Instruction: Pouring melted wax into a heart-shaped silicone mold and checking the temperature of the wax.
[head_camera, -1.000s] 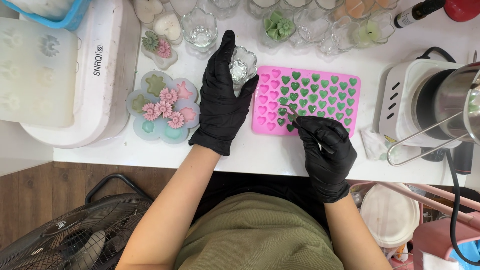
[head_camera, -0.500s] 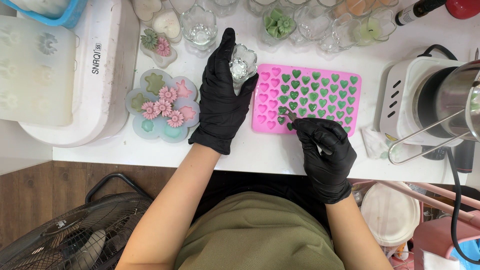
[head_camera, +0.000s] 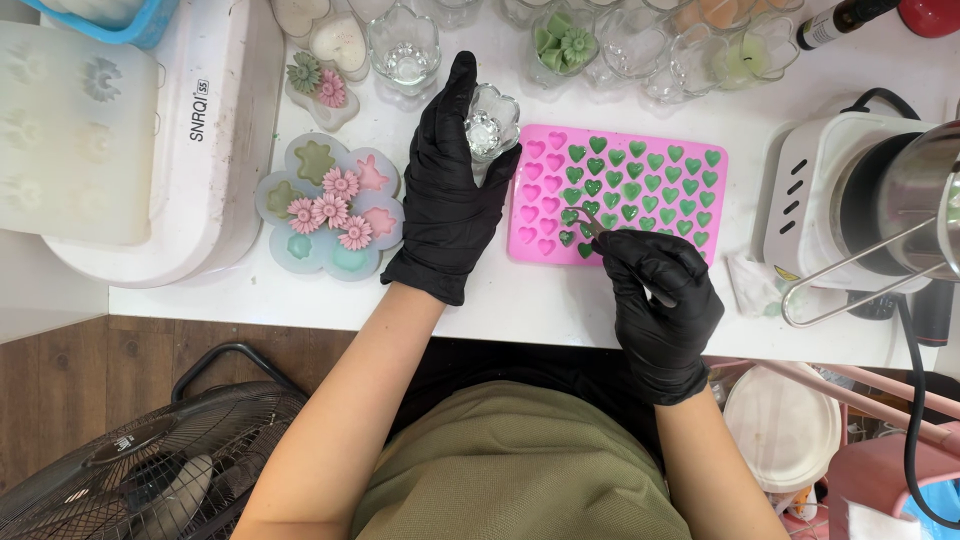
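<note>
- Little has shifted since the earlier frame — my right hand (head_camera: 660, 305) has stayed at the lower left part of the pink mold (head_camera: 617, 195), with only a slight change in the tweezers (head_camera: 592, 228) at the green hearts; my left hand (head_camera: 450, 190) holds as it was.
- Left fingers are wrapped round a small clear glass cup (head_camera: 491, 122), clamped on it and keeping it raised just beside the mold's upper left corner, over the white desk (head_camera: 560, 300).
- Right fingers are pinched together on the thin tweezers, whose tip touches a green heart (head_camera: 588, 231) in the lower rows; whether the tip has actually gripped the heart I cannot tell.
- Most of the mold's cavities to the right hold green hearts; the left columns look empty and pink.
- Risk, as I judge it: the hearts are small and close-set, so a tip pushed in at a slant could gouge one or flick it out onto the desk.
- Another risk — the cup sits tilted in a gloved grip; a slack hold could let it slip onto the mold or against the flower mold (head_camera: 330, 205) to the left.
</note>
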